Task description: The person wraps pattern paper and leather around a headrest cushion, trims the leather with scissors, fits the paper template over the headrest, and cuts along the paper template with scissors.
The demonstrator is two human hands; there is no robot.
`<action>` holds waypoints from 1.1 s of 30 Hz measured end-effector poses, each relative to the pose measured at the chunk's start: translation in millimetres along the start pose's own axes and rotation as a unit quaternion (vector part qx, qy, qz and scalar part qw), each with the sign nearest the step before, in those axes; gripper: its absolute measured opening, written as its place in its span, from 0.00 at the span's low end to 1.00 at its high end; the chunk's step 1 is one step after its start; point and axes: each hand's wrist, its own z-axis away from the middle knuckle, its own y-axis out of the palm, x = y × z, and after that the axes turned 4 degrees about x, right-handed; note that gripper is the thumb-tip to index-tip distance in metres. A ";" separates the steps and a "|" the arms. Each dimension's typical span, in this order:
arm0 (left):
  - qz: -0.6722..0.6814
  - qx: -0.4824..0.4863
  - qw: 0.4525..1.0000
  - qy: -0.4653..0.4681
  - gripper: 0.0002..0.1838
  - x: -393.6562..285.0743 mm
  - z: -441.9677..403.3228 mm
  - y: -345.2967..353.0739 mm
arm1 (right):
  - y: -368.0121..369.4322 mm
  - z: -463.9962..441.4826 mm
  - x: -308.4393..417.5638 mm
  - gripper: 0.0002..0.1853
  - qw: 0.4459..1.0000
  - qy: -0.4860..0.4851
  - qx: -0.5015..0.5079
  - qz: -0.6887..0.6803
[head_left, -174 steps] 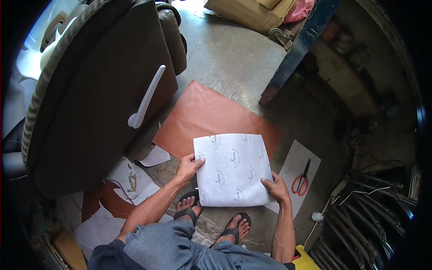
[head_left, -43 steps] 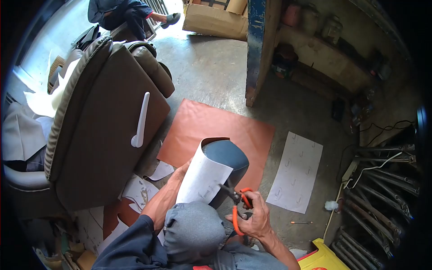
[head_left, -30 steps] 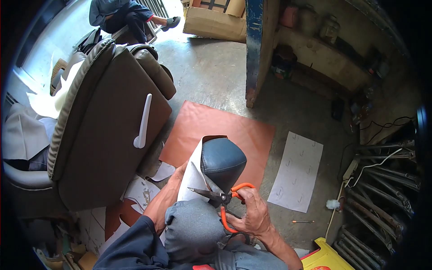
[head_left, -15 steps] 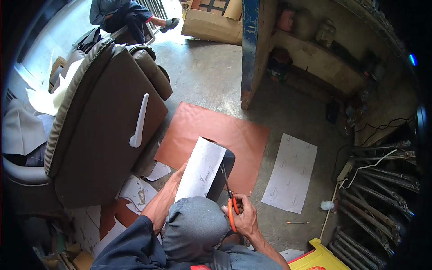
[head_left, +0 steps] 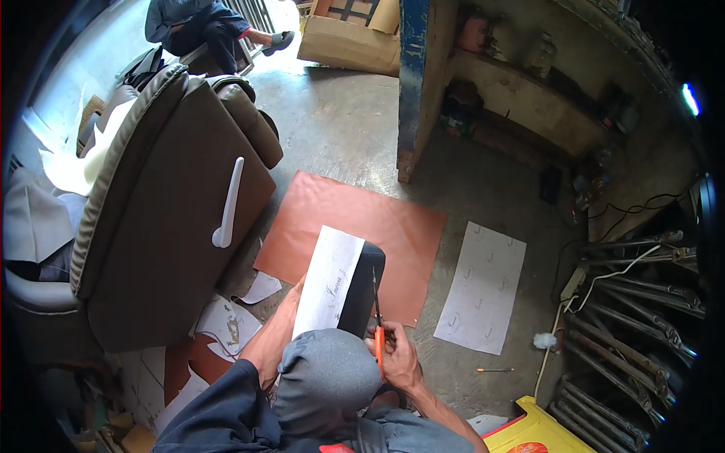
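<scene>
My left hand [head_left: 288, 311] grips the left edge of a white sheet [head_left: 329, 278] with handwriting on it; its fingers are partly hidden under the sheet. Beneath and to the right of the sheet is a dark, rounded-corner piece [head_left: 365, 281], which may be a pad. My right hand [head_left: 402, 358] is closed around orange-handled scissors [head_left: 379, 344], their blades pointing away over the dark piece's right side. A head in a grey cap hides the lower end of the sheet. Farther off, a reddish-brown sheet [head_left: 408, 234] lies flat on the floor.
A marked white sheet [head_left: 481, 291] and a pencil-like stick [head_left: 495, 370] lie right. Left stands a brown padded seat [head_left: 166, 226] with a white lever. Metal frames [head_left: 627, 332] line the right, a yellow object [head_left: 547, 430] below. A seated person [head_left: 204, 30] is at the back.
The scissors have swung more upright and slightly left, away from the white sheet's edge. More of the dark piece shows beside the sheet. The whole view has shifted a little.
</scene>
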 end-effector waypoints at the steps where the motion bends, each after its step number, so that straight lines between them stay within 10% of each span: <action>1: -0.004 0.002 1.000 0.001 0.27 -0.9 -0.2 0.0 | 3.7 -7.0 4.1 0.31 0.999 -0.001 -0.001 0.033; 33: -0.086 0.108 0.990 -0.010 0.26 3.6 132.8 -36.2 | 80.5 -49.1 30.9 0.29 0.917 -0.293 0.058 0.263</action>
